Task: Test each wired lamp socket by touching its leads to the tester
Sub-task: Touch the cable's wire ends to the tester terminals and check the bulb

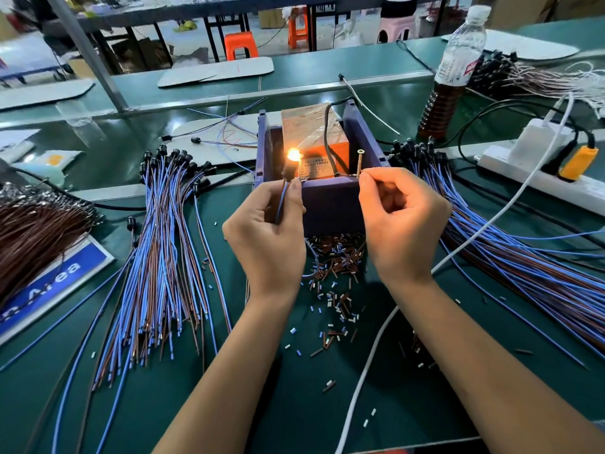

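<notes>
Head view: a person is working at a green bench, both bare forearms reaching toward a purple tester box (330, 204).
Left hand: the left hand (266, 234) is pinching the blue and brown wires just under a small black lamp socket (289, 170), holding it upright at the box's near-left corner.
Bulb: the lamp (293, 155) on that socket is glowing orange beside a screw standing on the box's rim.
Right hand: the right hand (401, 221) is curling its fingers and pinching a thin lead (355, 175) against the base of a second upright screw (360, 162) at the near-right corner.
Left pile: a fan of wired sockets (163, 257) is lying on the bench left of the box, black caps pointing away.
Right pile: another bundle of wired sockets (510, 244) is spreading out to the right.
Scraps: cut bits of insulation (337, 286) are littering the bench between the wrists.
Surroundings: a plastic bottle (453, 73) and a white power strip (540, 172) are standing at far right.
</notes>
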The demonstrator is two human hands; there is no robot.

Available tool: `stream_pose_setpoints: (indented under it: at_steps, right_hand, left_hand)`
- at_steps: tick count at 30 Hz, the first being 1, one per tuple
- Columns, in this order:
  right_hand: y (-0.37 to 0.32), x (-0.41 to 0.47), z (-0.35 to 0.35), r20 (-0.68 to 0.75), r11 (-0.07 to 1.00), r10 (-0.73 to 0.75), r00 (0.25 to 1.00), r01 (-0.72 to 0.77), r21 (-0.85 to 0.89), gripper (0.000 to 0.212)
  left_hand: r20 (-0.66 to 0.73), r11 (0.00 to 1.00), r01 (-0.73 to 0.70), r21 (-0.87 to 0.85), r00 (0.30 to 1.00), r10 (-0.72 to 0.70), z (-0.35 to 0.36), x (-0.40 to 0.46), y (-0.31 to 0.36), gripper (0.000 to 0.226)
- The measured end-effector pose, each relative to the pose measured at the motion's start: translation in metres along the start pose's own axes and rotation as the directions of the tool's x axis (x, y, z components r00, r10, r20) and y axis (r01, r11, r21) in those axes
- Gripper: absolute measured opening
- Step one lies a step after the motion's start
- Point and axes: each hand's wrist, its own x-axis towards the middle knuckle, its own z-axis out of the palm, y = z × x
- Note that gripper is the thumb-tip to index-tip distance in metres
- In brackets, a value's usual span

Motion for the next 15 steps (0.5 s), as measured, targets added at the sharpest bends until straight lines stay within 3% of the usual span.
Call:
stream_pose_setpoints:
  at_steps: [10, 15]
  right_hand:
    - [-0.0008, -0.0004, -0.0008, 0.004, 1.0, -0.004, 1.0, 0.004, 0.006, 0.011]
    - [-0.0015, -0.0009, -0.0003, 0.02, 0.994, 0.068, 0.998, -0.069, 0.081, 0.009]
  left_hand:
    - [-0.008, 0.999, 0.032, -0.006, 0.999, -0.032, -0.0008, 0.0002, -0.0014, 0.023]
    - [-0.171, 1.0, -0.013, -0.02, 0.985, 0.009, -0.0084, -0.0014, 0.0071, 0.021]
